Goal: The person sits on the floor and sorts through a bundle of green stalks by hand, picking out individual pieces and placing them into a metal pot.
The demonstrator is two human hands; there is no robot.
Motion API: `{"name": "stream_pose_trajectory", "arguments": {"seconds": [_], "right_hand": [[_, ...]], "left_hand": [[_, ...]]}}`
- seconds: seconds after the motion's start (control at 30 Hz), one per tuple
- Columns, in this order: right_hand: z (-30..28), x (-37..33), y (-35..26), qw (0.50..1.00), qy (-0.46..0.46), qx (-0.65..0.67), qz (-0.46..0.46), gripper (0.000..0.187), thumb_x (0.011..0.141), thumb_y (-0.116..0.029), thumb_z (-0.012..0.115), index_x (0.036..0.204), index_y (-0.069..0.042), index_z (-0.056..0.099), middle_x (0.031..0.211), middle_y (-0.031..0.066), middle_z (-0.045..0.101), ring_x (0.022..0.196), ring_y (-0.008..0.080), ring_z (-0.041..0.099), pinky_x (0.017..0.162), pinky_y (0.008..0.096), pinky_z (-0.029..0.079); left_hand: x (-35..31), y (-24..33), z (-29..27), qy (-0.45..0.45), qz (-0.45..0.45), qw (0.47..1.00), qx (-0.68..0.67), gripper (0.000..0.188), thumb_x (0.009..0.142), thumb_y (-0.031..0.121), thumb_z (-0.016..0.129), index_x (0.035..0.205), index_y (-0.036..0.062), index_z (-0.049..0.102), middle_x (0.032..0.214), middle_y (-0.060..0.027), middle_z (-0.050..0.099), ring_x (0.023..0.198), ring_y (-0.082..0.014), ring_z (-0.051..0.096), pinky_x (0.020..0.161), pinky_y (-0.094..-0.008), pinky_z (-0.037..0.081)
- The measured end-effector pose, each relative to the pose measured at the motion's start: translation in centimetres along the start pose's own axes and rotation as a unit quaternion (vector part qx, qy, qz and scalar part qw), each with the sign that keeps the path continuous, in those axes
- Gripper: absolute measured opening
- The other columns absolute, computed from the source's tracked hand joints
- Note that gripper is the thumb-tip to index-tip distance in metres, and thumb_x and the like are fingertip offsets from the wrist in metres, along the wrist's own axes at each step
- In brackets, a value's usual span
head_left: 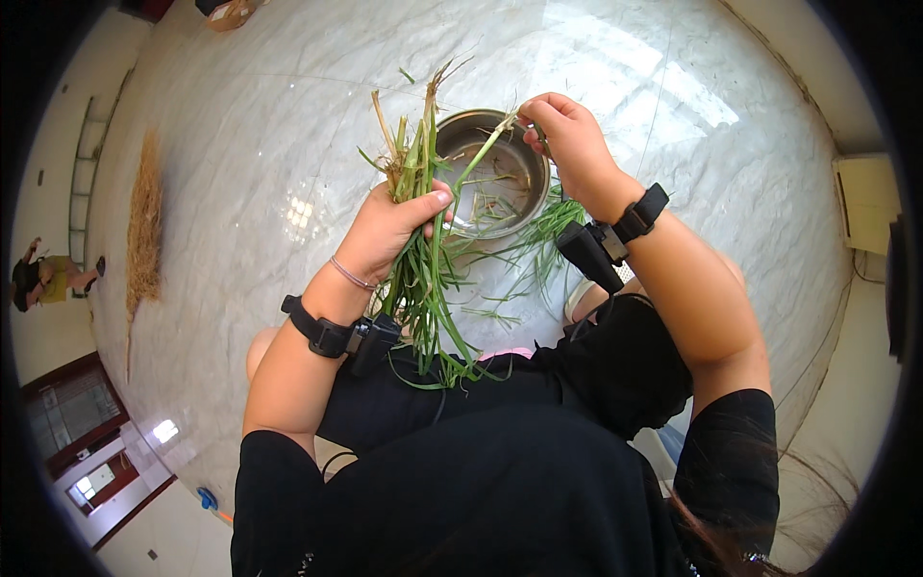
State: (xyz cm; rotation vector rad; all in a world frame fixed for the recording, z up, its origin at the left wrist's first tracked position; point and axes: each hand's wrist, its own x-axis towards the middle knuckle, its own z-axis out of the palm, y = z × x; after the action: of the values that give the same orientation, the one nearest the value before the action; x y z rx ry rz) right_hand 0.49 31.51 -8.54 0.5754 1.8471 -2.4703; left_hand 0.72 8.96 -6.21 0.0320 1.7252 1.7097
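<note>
My left hand [402, 217] is closed round a bunch of long leafy green stalks [415, 279], its pale root ends pointing away from me and its leaves hanging toward my lap. My right hand [569, 139] pinches the root end of a single green stalk [486, 148], which slants from the bunch across the pot. Beneath it a round steel pot [540, 185] stands on the floor, with loose green and brownish bits inside. More cut-looking greens [558, 223] lie on the floor beside the pot, below my right hand.
Pale marbled floor [317, 125] surrounds me. A straw broom [144, 226] lies off to the left, and farther left a person [46, 279] shows small near the wall. A brown box [231, 14] sits at the far edge. A pale box-shaped thing [867, 197] stands along the right wall.
</note>
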Motion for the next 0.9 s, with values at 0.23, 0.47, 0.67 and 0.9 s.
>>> {"name": "stream_pose_trajectory", "arguments": {"seconds": [0.23, 0.47, 0.67, 0.9], "right_hand": [[-0.7, 0.8, 0.9, 0.997, 0.069, -0.027, -0.022, 0.011, 0.076, -0.013, 0.055, 0.079, -0.002, 0.058, 0.071, 0.0018, 0.056, 0.061, 0.0098, 0.051, 0.058, 0.0232, 0.041], [-0.3, 1.6, 1.6, 0.990, 0.121, -0.045, -0.048, 0.013, 0.078, -0.014, 0.055, 0.079, -0.001, 0.059, 0.068, 0.0019, 0.056, 0.059, 0.0100, 0.053, 0.055, 0.0246, 0.042], [-3.0, 4.9, 0.7, 0.975, 0.204, -0.031, -0.079, 0.016, 0.078, -0.015, 0.055, 0.080, 0.001, 0.058, 0.068, 0.0047, 0.056, 0.058, 0.0148, 0.056, 0.056, 0.0275, 0.043], [-3.6, 5.4, 4.5, 0.918, 0.015, -0.393, -0.058, 0.025, 0.073, -0.014, 0.055, 0.092, 0.001, 0.062, 0.073, 0.0114, 0.064, 0.068, 0.0218, 0.061, 0.065, 0.0309, 0.048]], "left_hand": [[0.0, -0.1, 0.4, 0.003, 0.011, 1.000, 0.007, 0.019, 0.080, 0.015, 0.062, 0.092, 0.0023, 0.057, 0.074, -0.0036, 0.059, 0.058, -0.0065, 0.049, 0.055, -0.0190, 0.041], [0.2, -0.1, 0.2, -0.006, 0.013, 1.000, 0.014, 0.018, 0.080, 0.016, 0.062, 0.091, 0.0024, 0.057, 0.073, -0.0032, 0.059, 0.058, -0.0067, 0.049, 0.054, -0.0192, 0.041], [-0.4, 0.1, 0.4, 0.001, 0.000, 1.000, 0.018, 0.017, 0.080, 0.015, 0.061, 0.090, 0.0028, 0.056, 0.073, -0.0033, 0.059, 0.057, -0.0066, 0.049, 0.053, -0.0189, 0.041], [-0.3, -0.2, -0.3, 0.027, 0.001, 1.000, -0.010, 0.016, 0.079, 0.015, 0.062, 0.089, 0.0040, 0.055, 0.072, -0.0031, 0.059, 0.056, -0.0062, 0.049, 0.053, -0.0181, 0.040]]}}
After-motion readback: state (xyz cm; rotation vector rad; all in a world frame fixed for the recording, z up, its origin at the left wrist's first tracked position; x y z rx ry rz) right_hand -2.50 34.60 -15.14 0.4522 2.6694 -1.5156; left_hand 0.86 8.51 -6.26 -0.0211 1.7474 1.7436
